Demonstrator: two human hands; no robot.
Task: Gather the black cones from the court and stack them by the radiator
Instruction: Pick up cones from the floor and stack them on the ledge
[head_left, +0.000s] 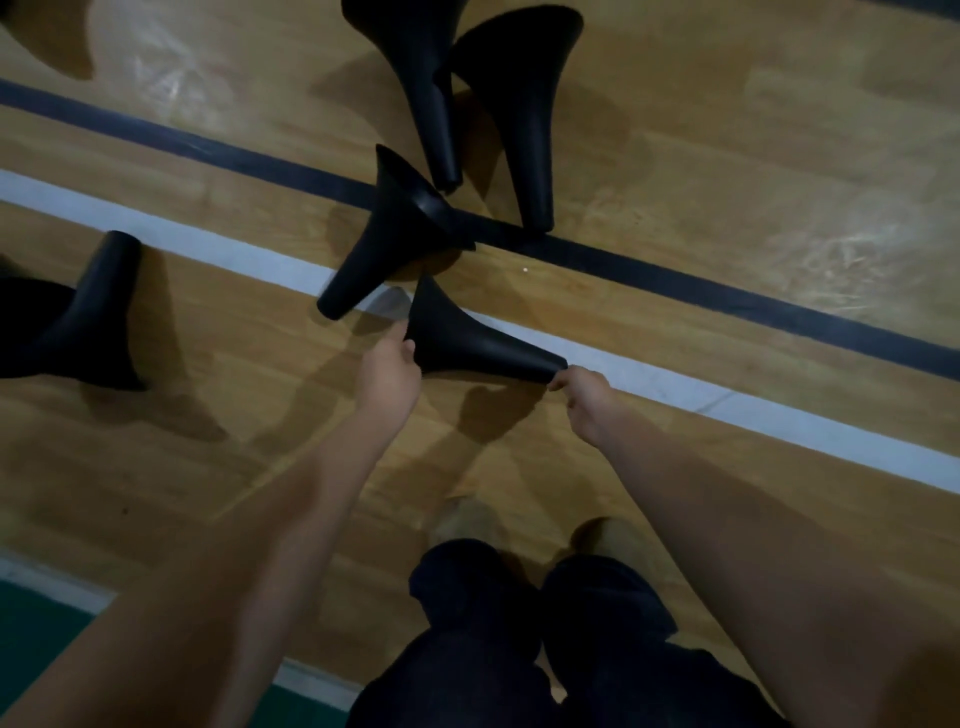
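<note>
1. Our left hand (390, 366) grips the flared base of a black cone (467, 340), fingers curled round the rim.
2. Our right hand (582, 392) pinches its narrow tip.
3. Cone held sideways over the white line (727, 402); a second cone (387, 234) sits tilted just beyond.

Indoor sports court, this: glossy wooden floor (727, 130), white line (727, 402) running under the fingers (402, 338), dark line (727, 296) beyond them, black cones (395, 234) scattered farther out.

Cone (470, 340) between hands (389, 374), other cones (395, 228) beyond.
</note>
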